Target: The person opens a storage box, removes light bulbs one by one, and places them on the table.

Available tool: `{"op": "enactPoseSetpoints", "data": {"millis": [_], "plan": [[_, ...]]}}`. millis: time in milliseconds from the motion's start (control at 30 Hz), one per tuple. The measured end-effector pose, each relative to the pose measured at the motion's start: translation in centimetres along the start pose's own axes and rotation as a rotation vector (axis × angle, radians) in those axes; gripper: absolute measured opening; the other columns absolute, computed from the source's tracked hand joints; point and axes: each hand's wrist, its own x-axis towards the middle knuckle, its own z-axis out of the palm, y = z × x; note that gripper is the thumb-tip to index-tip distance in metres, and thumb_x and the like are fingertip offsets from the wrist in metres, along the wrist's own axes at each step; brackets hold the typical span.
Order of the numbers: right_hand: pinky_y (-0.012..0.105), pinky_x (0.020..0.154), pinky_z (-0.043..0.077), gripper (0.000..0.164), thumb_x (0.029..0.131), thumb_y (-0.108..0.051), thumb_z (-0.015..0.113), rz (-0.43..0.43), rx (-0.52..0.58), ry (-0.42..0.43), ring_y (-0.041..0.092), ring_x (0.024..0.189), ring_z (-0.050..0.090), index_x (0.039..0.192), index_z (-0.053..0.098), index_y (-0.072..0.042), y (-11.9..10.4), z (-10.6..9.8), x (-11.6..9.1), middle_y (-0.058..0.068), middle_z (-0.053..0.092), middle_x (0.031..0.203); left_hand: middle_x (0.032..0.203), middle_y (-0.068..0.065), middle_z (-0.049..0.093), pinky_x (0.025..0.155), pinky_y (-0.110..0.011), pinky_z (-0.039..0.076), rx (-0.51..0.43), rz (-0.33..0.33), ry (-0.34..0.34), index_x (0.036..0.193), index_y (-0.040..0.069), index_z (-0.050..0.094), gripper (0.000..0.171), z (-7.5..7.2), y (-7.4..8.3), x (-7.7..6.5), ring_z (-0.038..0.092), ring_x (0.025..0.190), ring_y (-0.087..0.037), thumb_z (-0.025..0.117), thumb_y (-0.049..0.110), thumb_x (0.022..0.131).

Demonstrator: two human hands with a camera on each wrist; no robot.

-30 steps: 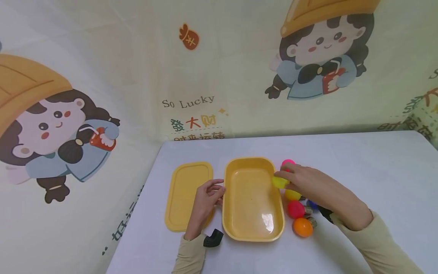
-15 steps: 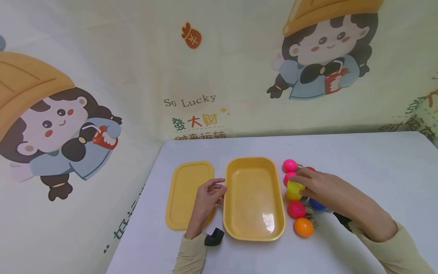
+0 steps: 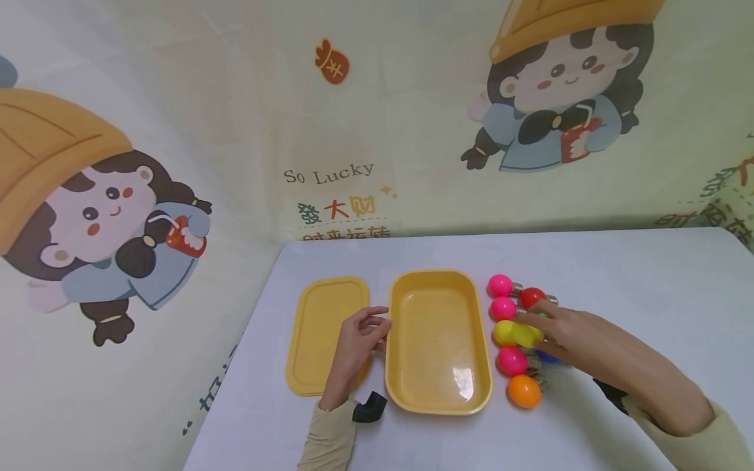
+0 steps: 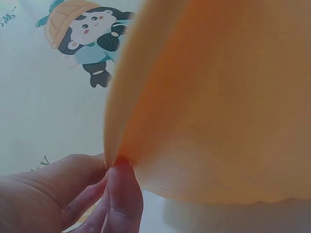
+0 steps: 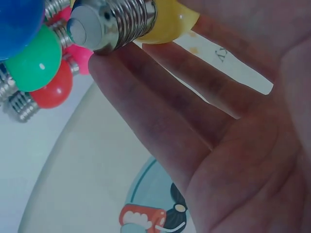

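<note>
My left hand (image 3: 360,337) pinches the left rim of an open yellow plastic box (image 3: 436,340); in the left wrist view the thumb and fingers meet at the edge of the box (image 4: 218,121). My right hand (image 3: 580,340) holds a yellow light bulb (image 3: 530,335) over the group of bulbs on the table. Its metal screw base shows in the right wrist view, beside the yellow globe (image 5: 172,22), with the fingers extended along it. Another yellow bulb (image 3: 504,333) lies just left of the held one.
Pink bulbs (image 3: 500,285), a red bulb (image 3: 533,297), an orange bulb (image 3: 524,391) and a blue bulb (image 3: 549,357) lie right of the box. A green bulb (image 5: 36,60) shows in the right wrist view. The flat yellow lid (image 3: 321,327) lies left of the box.
My right hand has moved right and slightly down with the yellow bulb, away from the box's right rim, uncovering pink and red bulbs. My left hand stays at the box rim.
</note>
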Motion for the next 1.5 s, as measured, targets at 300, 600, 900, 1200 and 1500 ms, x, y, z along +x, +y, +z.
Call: {"op": "enactPoseSetpoints", "data": {"millis": [300,600,900,1200,1500], "plan": [[0.028,0.066,0.06,0.044,0.076,-0.025,0.085,0.055,0.049,-0.024,0.01,0.084,0.064,0.116,0.067,-0.023,0.7,0.9,-1.6,-0.001,0.061,0.109,0.109,-0.022,0.067,0.065,-0.031,0.06,-0.009,0.002,-0.006,0.128,0.002,0.062,0.039,0.1,-0.2,0.0,0.065,0.073,-0.014,0.07,0.018,0.093],[0.026,0.063,0.06,0.048,0.074,-0.023,0.087,0.102,0.09,-0.042,0.008,0.079,0.063,0.117,0.067,-0.023,1.3,2.3,-2.7,0.0,0.062,0.109,0.108,-0.022,0.067,0.066,-0.032,0.061,-0.004,0.011,-0.004,0.126,0.003,0.063,0.039,0.0,-0.3,0.0,0.065,0.072,-0.014,0.072,0.019,0.092],[0.03,0.063,0.06,0.045,0.074,-0.025,0.087,0.132,0.071,-0.068,0.014,0.083,0.067,0.115,0.068,-0.025,1.4,3.4,-3.7,0.003,0.063,0.114,0.108,-0.022,0.067,0.063,-0.025,0.059,-0.006,0.005,0.0,0.126,0.003,0.063,0.038,0.1,-0.1,0.1,0.065,0.072,-0.013,0.072,0.018,0.092],[0.025,0.06,0.059,0.041,0.073,-0.023,0.087,0.178,0.071,-0.097,0.011,0.079,0.065,0.11,0.07,-0.025,1.6,4.3,-3.9,-0.002,0.063,0.103,0.107,-0.021,0.067,0.064,-0.028,0.06,0.004,0.013,0.001,0.126,0.003,0.063,0.038,0.0,0.0,0.1,0.065,0.073,-0.015,0.071,0.018,0.092],[0.029,0.063,0.06,0.042,0.071,-0.023,0.088,0.202,0.052,-0.121,0.015,0.083,0.067,0.109,0.07,-0.023,2.2,5.4,-4.2,-0.001,0.065,0.102,0.106,-0.021,0.066,0.063,-0.026,0.059,0.009,0.016,-0.006,0.125,0.003,0.064,0.037,0.1,-0.2,0.4,0.066,0.073,-0.015,0.071,0.018,0.093]]}}
